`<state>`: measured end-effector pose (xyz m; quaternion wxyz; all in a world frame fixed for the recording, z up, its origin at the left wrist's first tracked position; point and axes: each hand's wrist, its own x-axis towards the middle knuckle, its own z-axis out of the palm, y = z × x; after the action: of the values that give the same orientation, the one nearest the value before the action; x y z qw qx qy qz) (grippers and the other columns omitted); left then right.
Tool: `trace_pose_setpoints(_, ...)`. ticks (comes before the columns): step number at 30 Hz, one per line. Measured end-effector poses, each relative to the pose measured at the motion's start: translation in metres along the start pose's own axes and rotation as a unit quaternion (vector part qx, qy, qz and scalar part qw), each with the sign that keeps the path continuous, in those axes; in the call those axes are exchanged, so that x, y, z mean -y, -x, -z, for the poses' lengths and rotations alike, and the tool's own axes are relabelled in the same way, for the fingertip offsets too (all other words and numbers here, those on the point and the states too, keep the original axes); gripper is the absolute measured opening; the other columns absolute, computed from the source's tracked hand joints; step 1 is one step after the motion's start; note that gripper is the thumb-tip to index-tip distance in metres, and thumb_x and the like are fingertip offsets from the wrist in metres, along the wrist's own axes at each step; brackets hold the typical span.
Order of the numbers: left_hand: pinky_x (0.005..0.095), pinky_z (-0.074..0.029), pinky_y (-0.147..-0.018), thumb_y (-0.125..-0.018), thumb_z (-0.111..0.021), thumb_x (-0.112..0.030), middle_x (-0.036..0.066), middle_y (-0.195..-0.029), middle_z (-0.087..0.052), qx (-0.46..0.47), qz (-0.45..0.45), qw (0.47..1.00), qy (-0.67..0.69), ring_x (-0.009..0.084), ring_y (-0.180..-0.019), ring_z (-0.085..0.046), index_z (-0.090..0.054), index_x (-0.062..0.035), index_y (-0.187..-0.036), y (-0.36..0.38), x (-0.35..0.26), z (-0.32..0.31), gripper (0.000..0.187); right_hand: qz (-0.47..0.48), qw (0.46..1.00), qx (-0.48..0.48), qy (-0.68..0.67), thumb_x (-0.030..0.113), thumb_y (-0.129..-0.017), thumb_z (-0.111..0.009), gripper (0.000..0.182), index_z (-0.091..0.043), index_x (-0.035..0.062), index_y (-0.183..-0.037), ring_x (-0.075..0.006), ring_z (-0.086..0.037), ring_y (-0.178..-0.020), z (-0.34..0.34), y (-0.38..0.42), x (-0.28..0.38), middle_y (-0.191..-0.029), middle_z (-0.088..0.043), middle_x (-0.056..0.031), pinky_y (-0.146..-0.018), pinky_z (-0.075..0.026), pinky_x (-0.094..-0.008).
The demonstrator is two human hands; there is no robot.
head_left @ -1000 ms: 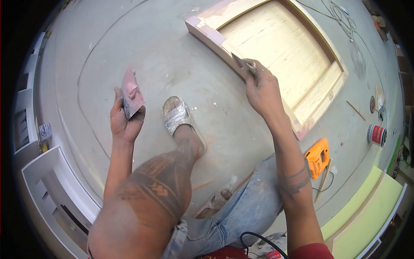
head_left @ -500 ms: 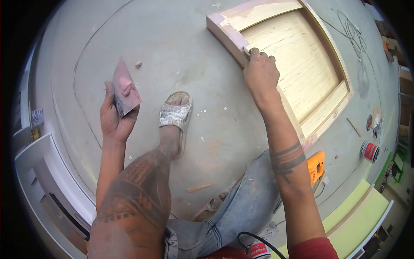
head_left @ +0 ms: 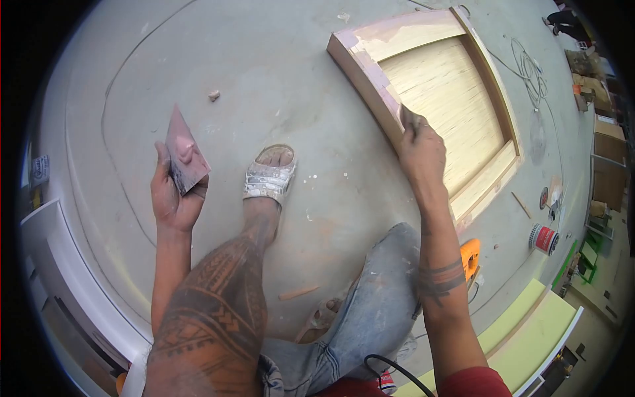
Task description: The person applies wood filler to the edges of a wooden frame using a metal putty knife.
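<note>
My left hand [head_left: 175, 192] is closed on a thin flat putty plate [head_left: 192, 169], which carries a lump of pink putty [head_left: 184, 151]. On the right, a wooden panel frame [head_left: 433, 24] lies on the floor, its recessed panel [head_left: 450, 99] of pale wood facing up. Pink putty is smeared over the far corner and along the left rail. My right hand [head_left: 423, 149] grips a dark putty knife [head_left: 407, 118], whose blade meets that left rail. Its handle is mostly hidden by my fingers.
An orange power tool [head_left: 470, 258] sits just right of my knee. Farther right are a red-labelled can [head_left: 544, 239], a wood stick [head_left: 522, 205] and a coiled cable [head_left: 528, 69]. Yellow-green boards [head_left: 549, 317] lie at lower right, white panels [head_left: 92, 291] at left. A person's legs [head_left: 565, 23] show far right.
My right hand has slid the putty knife nearer to me along the left rail. The left hand still holds the plate with its putty. The whole view has shifted slightly.
</note>
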<state>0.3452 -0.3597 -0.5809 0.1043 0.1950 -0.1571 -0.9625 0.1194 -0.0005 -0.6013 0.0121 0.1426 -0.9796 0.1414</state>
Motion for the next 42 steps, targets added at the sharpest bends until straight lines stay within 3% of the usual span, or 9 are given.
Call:
trace_pose_setpoints(9,0.0285,-0.056,-0.068,-0.108,-0.049,-0.035,0.005,-0.101,-0.066,-0.103,-0.031,0.993,-0.049,0.014,-0.086,-0.066,-0.054,-0.0062,-0.133,-0.006,-0.003,-0.018,0.038,-0.091,0.993,-0.001,0.07,0.014,-0.09,-0.054,0.026,-0.066,-0.0078,-0.095,-0.0452,-0.071,-0.083,-0.017,-0.033,0.022,-0.085,-0.071,-0.0292,-0.079,-0.057,-0.0503)
trace_pose_setpoints(12,0.036,-0.056,-0.092,-0.106,-0.052,-0.041,0.006,-0.104,-0.064,-0.013,0.009,1.0,-0.022,0.0184,-0.1,-0.065,-0.055,-0.0062,-0.126,-0.007,-0.011,-0.004,0.04,-0.071,0.996,-0.015,0.053,0.012,-0.088,-0.054,0.024,-0.066,-0.0085,-0.095,-0.0448,-0.071,-0.084,-0.037,-0.053,0.041,-0.086,-0.07,-0.0306,-0.079,-0.057,-0.0499)
trace_pose_setpoints(18,0.0379,-0.056,-0.093,-0.105,-0.054,-0.042,0.006,-0.108,-0.064,-0.029,0.059,0.998,-0.014,0.0191,-0.101,-0.065,-0.054,-0.0067,-0.131,-0.014,0.008,-0.009,0.044,-0.037,0.999,0.04,-0.006,0.021,-0.092,-0.055,0.033,-0.069,-0.0043,-0.108,-0.0438,-0.071,-0.094,-0.038,-0.076,0.067,-0.098,-0.072,-0.0275,-0.087,-0.055,-0.0479)
trace_pose_setpoints(23,0.0425,-0.054,-0.099,-0.107,-0.049,-0.04,0.009,-0.118,-0.064,-0.009,0.199,0.978,0.055,0.0221,-0.107,-0.065,-0.048,-0.0049,-0.142,-0.04,0.052,-0.001,0.05,0.153,0.913,0.002,-0.378,0.005,-0.092,-0.061,0.031,-0.069,0.0072,-0.123,-0.0401,-0.068,-0.106,0.017,-0.013,0.098,-0.118,-0.07,-0.0233,-0.092,-0.052,-0.0449)
trace_pose_setpoints(28,0.0453,-0.052,-0.105,-0.105,-0.05,-0.043,0.015,-0.133,-0.059,0.035,0.282,0.957,-0.054,0.0267,-0.121,-0.062,-0.044,0.0006,-0.146,-0.042,0.086,-0.054,0.06,0.434,0.854,-0.022,-0.287,0.01,-0.078,-0.079,0.055,-0.068,0.0227,-0.13,-0.033,-0.057,-0.125,0.058,0.051,0.104,-0.142,-0.059,-0.0114,-0.101,-0.047,-0.0445)
trace_pose_setpoints(36,0.0442,-0.049,-0.109,-0.104,-0.05,-0.049,0.015,-0.136,-0.057,0.017,0.17,0.981,-0.091,0.0254,-0.123,-0.06,-0.042,0.0019,-0.146,-0.032,0.08,-0.057,0.067,0.329,0.943,0.033,-0.029,0.001,-0.081,-0.062,0.062,-0.064,0.0272,-0.137,-0.0294,-0.052,-0.125,0.029,0.06,0.059,-0.14,-0.057,-0.0095,-0.104,-0.044,-0.0427)
trace_pose_setpoints(38,0.0418,-0.046,-0.11,-0.105,-0.048,-0.049,0.013,-0.138,-0.057,0.066,0.087,0.978,-0.175,0.0233,-0.126,-0.058,-0.042,0.0014,-0.146,-0.031,0.069,-0.056,0.065,0.236,0.941,0.055,-0.238,-0.006,-0.081,-0.058,0.063,-0.063,0.0192,-0.138,-0.0316,-0.055,-0.123,0.022,0.058,0.053,-0.134,-0.06,-0.0127,-0.103,-0.045,-0.0447)
trace_pose_setpoints(40,0.0419,-0.043,-0.112,-0.106,-0.045,-0.048,0.012,-0.144,-0.054,0.134,0.007,0.953,-0.272,0.0236,-0.132,-0.054,-0.04,-0.0009,-0.149,-0.036,0.068,-0.054,0.064,-0.031,0.857,0.033,-0.513,0.0,-0.098,-0.053,0.034,-0.059,-0.0024,-0.131,-0.0284,-0.067,-0.104,0.033,0.065,0.083,-0.116,-0.068,-0.0146,-0.096,-0.054,-0.0403)
trace_pose_setpoints(42,0.0417,-0.044,-0.111,-0.105,-0.05,-0.044,0.013,-0.138,-0.06,0.146,-0.088,0.879,-0.446,0.0255,-0.128,-0.057,-0.05,0.0021,-0.142,-0.03,0.066,-0.068,0.06,-0.257,0.613,0.116,-0.738,0.01,-0.1,-0.057,0.027,-0.059,-0.0058,-0.122,-0.0232,-0.07,-0.093,0.06,0.055,0.092,-0.106,-0.069,-0.0117,-0.087,-0.058,-0.0372)
